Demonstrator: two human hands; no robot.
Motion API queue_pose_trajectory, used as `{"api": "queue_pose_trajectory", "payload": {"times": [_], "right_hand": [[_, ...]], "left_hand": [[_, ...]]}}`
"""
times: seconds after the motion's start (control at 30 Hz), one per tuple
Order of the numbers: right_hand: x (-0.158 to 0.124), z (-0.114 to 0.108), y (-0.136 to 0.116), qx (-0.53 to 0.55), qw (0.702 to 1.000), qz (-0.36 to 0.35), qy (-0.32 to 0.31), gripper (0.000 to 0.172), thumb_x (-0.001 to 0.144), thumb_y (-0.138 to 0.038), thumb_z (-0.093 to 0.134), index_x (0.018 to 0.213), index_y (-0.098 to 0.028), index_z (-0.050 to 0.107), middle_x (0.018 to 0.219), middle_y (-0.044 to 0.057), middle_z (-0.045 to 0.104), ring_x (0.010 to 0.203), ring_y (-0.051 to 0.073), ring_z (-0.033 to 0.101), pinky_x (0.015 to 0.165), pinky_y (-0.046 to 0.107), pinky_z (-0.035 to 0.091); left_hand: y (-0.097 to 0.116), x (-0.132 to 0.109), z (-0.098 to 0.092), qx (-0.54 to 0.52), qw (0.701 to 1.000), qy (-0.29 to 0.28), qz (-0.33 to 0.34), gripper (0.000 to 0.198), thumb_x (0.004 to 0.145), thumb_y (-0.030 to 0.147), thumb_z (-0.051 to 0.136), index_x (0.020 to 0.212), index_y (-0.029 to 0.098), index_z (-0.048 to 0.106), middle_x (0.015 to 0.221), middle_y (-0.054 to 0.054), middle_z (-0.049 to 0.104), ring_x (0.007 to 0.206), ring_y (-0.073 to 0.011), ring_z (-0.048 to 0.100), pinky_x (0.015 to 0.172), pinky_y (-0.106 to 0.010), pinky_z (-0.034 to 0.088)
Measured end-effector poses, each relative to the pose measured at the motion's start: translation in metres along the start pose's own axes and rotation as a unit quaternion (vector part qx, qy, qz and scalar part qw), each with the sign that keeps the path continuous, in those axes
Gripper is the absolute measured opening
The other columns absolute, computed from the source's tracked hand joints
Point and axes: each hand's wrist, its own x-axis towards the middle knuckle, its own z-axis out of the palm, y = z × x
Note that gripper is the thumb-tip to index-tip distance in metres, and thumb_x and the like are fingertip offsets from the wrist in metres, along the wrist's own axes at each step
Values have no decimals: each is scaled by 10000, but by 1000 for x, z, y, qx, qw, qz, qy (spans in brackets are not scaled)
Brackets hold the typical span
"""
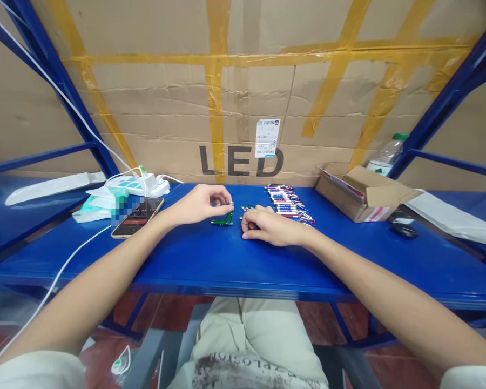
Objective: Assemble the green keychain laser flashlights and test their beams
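Observation:
My left hand [204, 205] is closed in a pinch above the blue table [210, 259]. A small silver piece [231, 203] shows at its thumb and forefinger tips, too small to name surely. Just below those fingers lies a green metal tube-like piece [222, 220], partly covered by the hand. My right hand [267, 227] rests on the table with its fingers curled in; whatever they hold is hidden. Close by its fingertips are several small round silver pieces [243, 208]. Behind it lies a row of slim metallic penlights [285, 200] in several colours, with cord loops.
An open cardboard box [360, 194] stands at the right, near a black mouse [404, 230] and a plastic bottle [389, 154]. Leftward are a phone [140, 216], a white power strip [146, 185] and a face mask [95, 213]. A large cardboard sheet [166, 119] closes the back.

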Motion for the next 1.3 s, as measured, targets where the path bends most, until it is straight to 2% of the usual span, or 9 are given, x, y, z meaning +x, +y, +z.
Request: {"api": "queue_pose_trajectory", "payload": {"times": [0.17,0.27,0.47,0.63,0.73,0.87,1.07,1.3], "right_hand": [[2,-3,2,38,999,-2,-6,180,962,-298,794,860,-208,676,836,-5,653,920,223,574,926,374,339],[3,-6,4,62,998,-18,-7,222,918,-330,836,827,-205,677,803,-25,602,855,196,563,897,349,357],[-1,-11,3,92,995,-38,-23,204,920,-360,810,848,-212,689,841,-7,623,860,201,577,827,325,384],[-3,-14,5,70,997,-41,5,110,938,-304,768,963,-212,713,965,27,723,963,233,608,914,362,391],[-3,-14,6,31,999,-40,-12,133,947,-344,784,990,-221,752,1008,40,749,1039,262,599,987,406,357],[-3,-12,2,13,999,-30,-28,144,959,-367,784,988,-227,771,1002,47,742,1055,277,582,955,407,340],[-4,-10,-3,21,999,-33,-16,103,951,-282,760,1010,-226,697,1015,32,727,1043,262,591,949,396,340],[-6,-13,-1,32,999,-14,16,184,913,-203,736,1031,-234,599,1060,31,751,1038,261,600,893,361,374]], "left_hand": [[-2,0,1,0,1000,-2,1,314,910,468,798,953,164,734,818,-22,735,703,-137,611,669,-271,478],[-4,0,3,-2,1000,-2,0,307,909,460,798,960,164,732,836,-28,745,718,-141,618,664,-267,469],[-8,1,5,1,1000,-12,2,304,908,458,802,966,168,732,810,-19,726,702,-142,605,649,-265,462],[-9,1,5,10,1000,-8,6,301,908,457,799,969,169,737,797,-14,724,694,-140,606,648,-264,459],[-9,1,8,24,999,25,18,277,915,438,789,960,170,737,814,-12,727,706,-139,614,661,-263,467],[-9,2,14,46,996,73,29,239,934,414,765,959,178,740,847,-10,738,722,-137,624,683,-268,473],[-13,3,16,59,995,78,18,255,937,435,752,958,181,742,849,-12,747,738,-148,635,718,-285,486],[-17,3,9,34,997,72,14,287,934,464,765,969,181,740,866,-19,740,747,-150,629,693,-283,479]]}}
